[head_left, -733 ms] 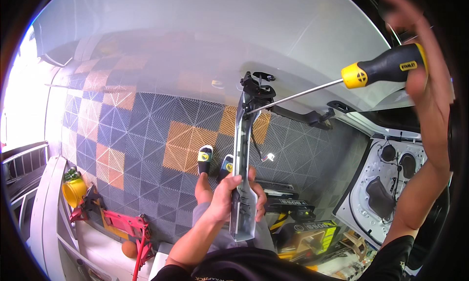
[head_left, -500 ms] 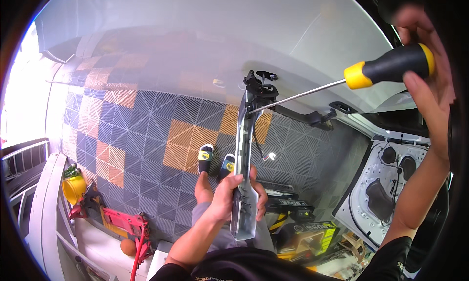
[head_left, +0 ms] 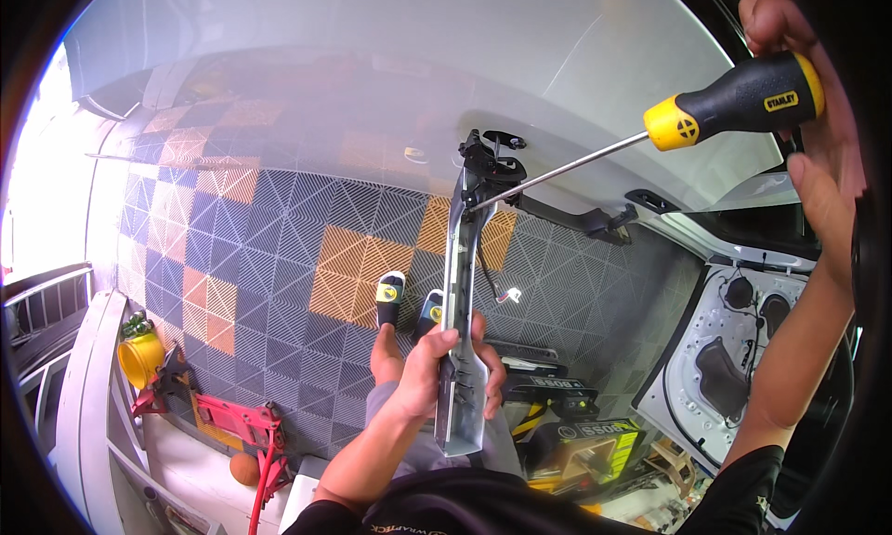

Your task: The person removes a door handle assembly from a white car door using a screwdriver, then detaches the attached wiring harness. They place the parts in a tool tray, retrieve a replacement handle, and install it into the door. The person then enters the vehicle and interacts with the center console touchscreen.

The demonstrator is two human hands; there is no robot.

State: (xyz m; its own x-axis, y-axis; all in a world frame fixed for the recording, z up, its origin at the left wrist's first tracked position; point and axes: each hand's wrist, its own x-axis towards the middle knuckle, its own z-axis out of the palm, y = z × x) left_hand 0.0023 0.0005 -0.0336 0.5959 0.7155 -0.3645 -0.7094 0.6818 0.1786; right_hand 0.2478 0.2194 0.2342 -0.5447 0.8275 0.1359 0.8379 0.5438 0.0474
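Centre of the frame, the left hand (head_left: 424,372) wraps a long hollow part (head_left: 459,298) — thumb on one side, fingers round the other — its far end near the pale panel (head_left: 372,89). Upper right, the right hand (head_left: 822,117) is spread, palm at the butt of the screwdriver (head_left: 743,98), whose tip meets the part's far end. Far left, a yellow pot (head_left: 141,363) holds something green (head_left: 137,326) — too small to identify.

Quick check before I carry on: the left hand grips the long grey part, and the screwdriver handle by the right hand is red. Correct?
Not quite: the screwdriver handle is black and yellow, not red, as the head view shows. The rest stands: it is by the right hand, and the left hand grips the long grey part.
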